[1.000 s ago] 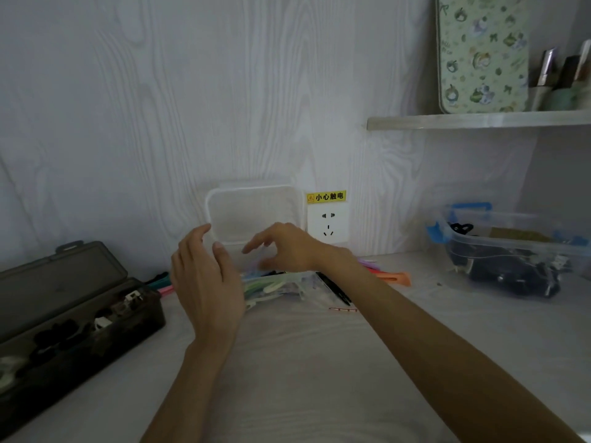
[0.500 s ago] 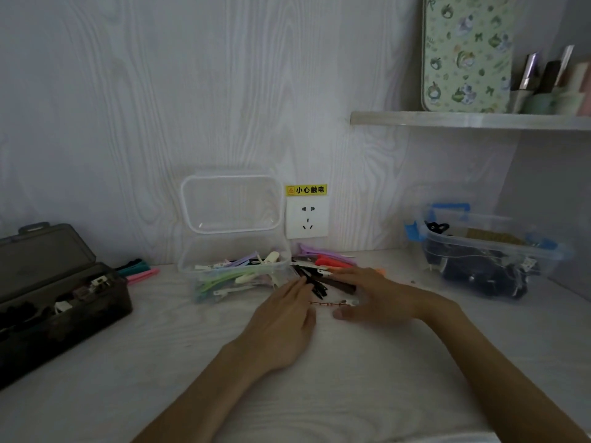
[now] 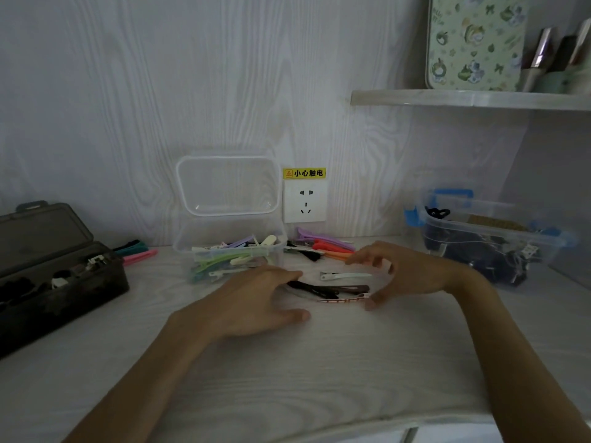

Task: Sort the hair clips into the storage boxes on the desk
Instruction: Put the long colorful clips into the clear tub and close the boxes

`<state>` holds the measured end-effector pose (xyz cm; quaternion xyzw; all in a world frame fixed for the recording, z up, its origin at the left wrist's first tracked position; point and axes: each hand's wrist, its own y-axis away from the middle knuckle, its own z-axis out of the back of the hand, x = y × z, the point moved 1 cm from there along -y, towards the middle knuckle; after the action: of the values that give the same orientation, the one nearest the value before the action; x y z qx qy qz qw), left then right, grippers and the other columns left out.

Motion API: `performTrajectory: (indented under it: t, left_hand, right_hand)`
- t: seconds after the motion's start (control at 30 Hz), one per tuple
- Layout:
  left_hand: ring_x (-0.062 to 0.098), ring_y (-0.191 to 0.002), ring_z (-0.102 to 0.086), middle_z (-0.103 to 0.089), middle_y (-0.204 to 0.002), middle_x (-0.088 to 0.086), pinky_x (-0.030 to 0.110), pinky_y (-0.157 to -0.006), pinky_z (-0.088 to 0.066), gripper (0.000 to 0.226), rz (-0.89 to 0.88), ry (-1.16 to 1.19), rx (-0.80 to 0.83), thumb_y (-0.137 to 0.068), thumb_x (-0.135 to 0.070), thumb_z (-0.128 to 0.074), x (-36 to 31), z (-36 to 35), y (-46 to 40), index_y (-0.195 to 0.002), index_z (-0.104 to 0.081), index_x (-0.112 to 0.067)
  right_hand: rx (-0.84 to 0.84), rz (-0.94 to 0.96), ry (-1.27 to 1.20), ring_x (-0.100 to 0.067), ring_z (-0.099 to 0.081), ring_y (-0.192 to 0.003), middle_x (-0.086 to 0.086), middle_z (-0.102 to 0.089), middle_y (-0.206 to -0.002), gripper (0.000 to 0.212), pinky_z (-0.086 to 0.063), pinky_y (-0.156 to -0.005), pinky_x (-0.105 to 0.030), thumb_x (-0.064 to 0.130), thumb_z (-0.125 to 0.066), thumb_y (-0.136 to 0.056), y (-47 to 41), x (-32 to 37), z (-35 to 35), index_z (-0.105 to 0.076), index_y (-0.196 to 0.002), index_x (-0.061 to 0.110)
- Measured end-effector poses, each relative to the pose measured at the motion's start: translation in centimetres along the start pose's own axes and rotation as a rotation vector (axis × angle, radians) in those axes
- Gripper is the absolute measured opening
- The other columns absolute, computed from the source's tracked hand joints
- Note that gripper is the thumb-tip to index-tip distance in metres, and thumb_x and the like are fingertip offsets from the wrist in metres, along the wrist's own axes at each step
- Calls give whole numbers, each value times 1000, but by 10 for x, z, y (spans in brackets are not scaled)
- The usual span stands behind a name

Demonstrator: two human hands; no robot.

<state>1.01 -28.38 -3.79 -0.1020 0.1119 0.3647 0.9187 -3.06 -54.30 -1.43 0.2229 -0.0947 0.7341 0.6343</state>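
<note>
Since half a second ago, the hands have been drawn slightly apart, so that loose clips between them are uncovered. A pale wood-grain desk (image 3: pixel 287 378) is seen from above. At its left edge an open dark storage box (image 3: pixel 54 276) is set. At the back, against the wall, an open clear storage box (image 3: pixel 228 247) is filled with pastel hair clips (image 3: pixel 230 255). At the right, a clear bin with blue latches (image 3: pixel 486 241) is placed. The left hand (image 3: pixel 252 302) is laid flat, fingers relaxed, nothing grasped. The right hand (image 3: pixel 412 273) is arched over the desk, fingers loosely curved, nothing gripped. Between the hands lie a white clip (image 3: pixel 345 276), dark clips (image 3: pixel 326 289) and a thin pink clip (image 3: pixel 342 299), whose end is touched by the right thumb. More coloured clips (image 3: pixel 323 244) are heaped behind, below a wall socket (image 3: pixel 304 201).
</note>
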Motion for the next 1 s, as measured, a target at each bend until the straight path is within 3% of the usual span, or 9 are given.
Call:
performTrajectory:
  t: [0.13,0.23,0.33,0.43,0.53,0.67,0.77,0.9,1.0]
  left_hand:
    - [9,-117,-53,-60,-121,-8,15,-89,-44,58,9,62,-80,-86,-6,-51,12,1,-4,-136,-43,-33]
    - [-11,-107,-56,-68,-111,-18,-5,-70,-35,57,-31,184,-93,-82,-4,-60,6,-1,-6,-128,-53,-36]
    - [-18,-98,-57,-69,-108,-21,-4,-62,-36,52,-107,278,-92,-79,-11,-68,-7,-6,-9,-123,-58,-38]
    - [-14,-100,-57,-65,-115,-21,0,-64,-40,49,-118,286,-163,-77,-21,-74,-12,-4,-9,-120,-60,-40]
    - [-12,-113,-48,-52,-130,-25,6,-82,-41,67,-80,341,-195,-67,-45,-79,-14,5,-3,-128,-52,-39]
    - [5,-136,-29,-31,-148,-16,29,-110,-28,88,3,-112,-87,-70,-76,-51,-18,-4,-2,-143,-30,-32]
    - [13,-127,-36,-39,-139,-7,33,-105,-35,80,-29,-224,-50,-77,-77,-34,-16,-14,-9,-143,-31,-30]
    - [16,-102,-45,-48,-109,-4,34,-90,-42,55,-36,-74,15,-82,-67,-43,-9,-14,-16,-129,-46,-37]
    - [17,-99,-47,-49,-105,-5,36,-87,-43,46,-47,-55,29,-85,-60,-46,-10,-13,-15,-125,-48,-36]
  right_hand:
    - [133,-53,38,-11,-39,-117,12,-33,-132,73,-34,-102,-28,41,-72,-74,2,-2,-1,-33,-136,44]
    - [140,27,-18,-6,-47,-101,13,-42,-122,59,-40,-89,-20,34,-73,-76,1,5,-3,-46,-126,48]
    - [141,75,-18,-3,-46,-104,18,-45,-117,56,-40,-86,-17,30,-73,-76,-3,14,-8,-48,-123,48]
    - [122,119,-24,-1,-47,-102,22,-48,-113,56,-40,-84,-15,27,-74,-76,-4,21,-11,-49,-124,44]
    - [150,53,-87,-4,-50,-109,15,-48,-126,70,-45,-96,-24,30,-76,-73,3,18,-3,-41,-132,42]
    - [154,-45,143,-3,-46,-100,14,-37,-123,82,-41,-96,-27,54,-72,-68,3,18,-4,-29,-137,47]
    - [109,18,196,-4,-43,-93,11,-39,-117,70,-41,-90,-25,56,-67,-72,-6,29,-15,-36,-135,43]
    - [-3,65,65,-15,-57,-88,6,-51,-106,44,-52,-78,-25,45,-69,-75,-10,30,-20,-55,-117,38]
    - [-23,103,1,-7,-57,-78,10,-57,-104,35,-49,-66,-18,40,-72,-75,-11,30,-24,-60,-107,33]
